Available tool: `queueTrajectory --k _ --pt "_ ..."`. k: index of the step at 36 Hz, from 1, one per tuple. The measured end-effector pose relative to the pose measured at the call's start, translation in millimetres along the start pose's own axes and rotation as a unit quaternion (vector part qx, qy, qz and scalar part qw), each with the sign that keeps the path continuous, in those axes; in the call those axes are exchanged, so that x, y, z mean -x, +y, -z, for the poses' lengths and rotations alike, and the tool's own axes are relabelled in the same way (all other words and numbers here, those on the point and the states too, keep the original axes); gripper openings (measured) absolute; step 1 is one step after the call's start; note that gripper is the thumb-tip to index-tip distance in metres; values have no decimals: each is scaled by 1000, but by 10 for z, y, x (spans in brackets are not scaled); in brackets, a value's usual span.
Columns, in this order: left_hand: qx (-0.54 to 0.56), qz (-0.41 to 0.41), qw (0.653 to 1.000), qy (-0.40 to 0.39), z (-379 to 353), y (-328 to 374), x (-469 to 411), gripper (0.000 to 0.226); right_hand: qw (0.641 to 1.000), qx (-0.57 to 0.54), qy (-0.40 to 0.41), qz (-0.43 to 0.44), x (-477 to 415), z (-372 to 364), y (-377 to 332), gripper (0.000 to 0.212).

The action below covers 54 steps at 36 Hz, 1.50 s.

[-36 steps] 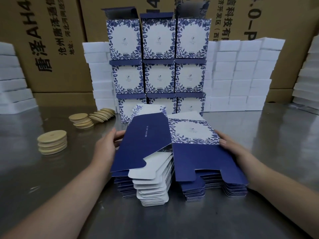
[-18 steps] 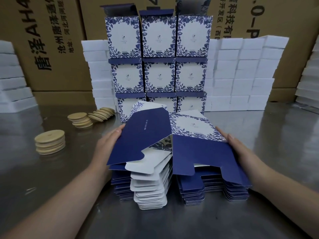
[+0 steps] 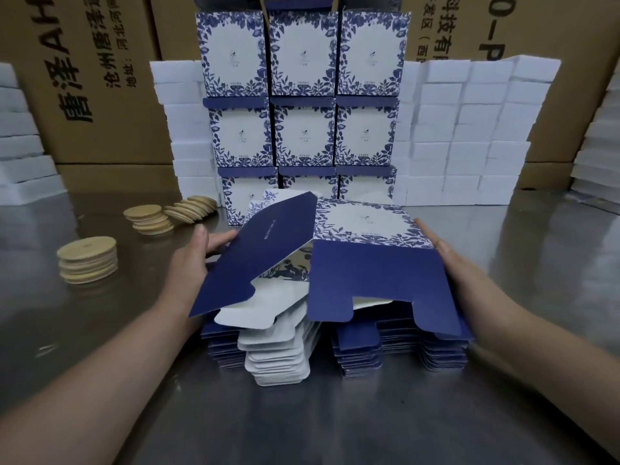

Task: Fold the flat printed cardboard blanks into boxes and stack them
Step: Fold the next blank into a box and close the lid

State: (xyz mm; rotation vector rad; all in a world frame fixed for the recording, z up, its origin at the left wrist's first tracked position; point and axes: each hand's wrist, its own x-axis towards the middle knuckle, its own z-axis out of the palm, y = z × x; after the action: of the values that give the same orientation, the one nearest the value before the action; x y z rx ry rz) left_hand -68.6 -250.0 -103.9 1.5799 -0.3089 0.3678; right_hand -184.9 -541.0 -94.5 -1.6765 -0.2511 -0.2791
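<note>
Cardboard blank point(image 3: 369, 273) sits between my two hands, raised just off the pile and half opened. Its plain navy panel tilts up on the left, and its floral printed panel lies nearly flat on the right.

My left hand point(image 3: 191, 260) pinches the outer edge of the navy panel, thumb on top and a finger curled round behind. My right hand point(image 3: 459, 273) clasps the opposite edge with its thumb on the printed face. Its fingers are hidden under the card, so I judge rather than see that they curl below.

I expect the card to be light and thin, stiff across each panel and willing to bend only at the scored creases. The coated print may slip, and the loose tabs look easy to dent. I would hold it by the long side edges, not the tabs, and press the sides inward to square the sleeve.

Directly beneath lies the pile of flat blanks point(image 3: 399, 350) on the steel table point(image 3: 335, 414). Behind it the finished boxes point(image 3: 303, 129) stand three wide and three high, flanked by white foam blocks point(image 3: 469, 135) against brown cartons point(image 3: 100, 78). Wooden discs point(image 3: 88, 263) sit in small stacks to the left.
</note>
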Motion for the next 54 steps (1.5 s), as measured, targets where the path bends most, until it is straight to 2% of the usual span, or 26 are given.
queueTrajectory --k 3,5,7,10,12,17,19,23,26,29,33,34,37,47,50,52,54 --pt "-19 -8 999 -31 -16 7 -3 53 1000 17 -14 8 10 11 -9 65" --pt "-20 20 998 -52 -9 8 7 55 1000 20 -3 0 17 30 -32 67" --pt "-24 35 999 -34 -16 -10 -2 52 1000 4 16 -5 7 53 -31 63" --pt "-48 30 998 2 -38 -25 -27 44 999 31 36 -9 -6 71 -18 44" --pt "-59 26 998 13 -44 -26 -41 43 998 49 38 -4 -8 61 -4 41" --pt "-86 23 994 58 1 -21 -71 45 998 13 67 13 -21 29 -13 71" --pt "-97 19 994 54 5 -30 -55 44 997 10 80 20 -6 12 -38 76" --pt "-115 1 992 45 7 9 -4 43 996 -3 84 25 19 1 -65 69" --pt "-142 -20 990 16 14 83 63 41 997 -25 67 40 61 -8 -113 76" --pt "-182 -27 983 -24 63 140 91 37 997 -11 42 60 86 -12 -142 65" --pt "-249 -41 966 -50 97 192 127 59 996 49 23 73 109 1 -201 56" --pt "-249 -45 966 -50 90 208 140 62 995 66 21 77 115 -6 -221 57" --pt "-204 -39 977 -53 61 237 142 46 989 116 32 83 127 -44 -266 58" --pt "-27 29 998 -42 -86 396 195 54 974 170 121 91 123 -66 -314 79" --pt "17 18 998 -52 -97 460 231 52 963 188 157 115 123 -76 -313 70" --pt "39 -7 996 -77 -109 519 278 45 958 190 173 131 130 -77 -307 57" --pt "12 -49 991 -124 -110 554 322 41 956 184 177 145 141 -88 -306 38"
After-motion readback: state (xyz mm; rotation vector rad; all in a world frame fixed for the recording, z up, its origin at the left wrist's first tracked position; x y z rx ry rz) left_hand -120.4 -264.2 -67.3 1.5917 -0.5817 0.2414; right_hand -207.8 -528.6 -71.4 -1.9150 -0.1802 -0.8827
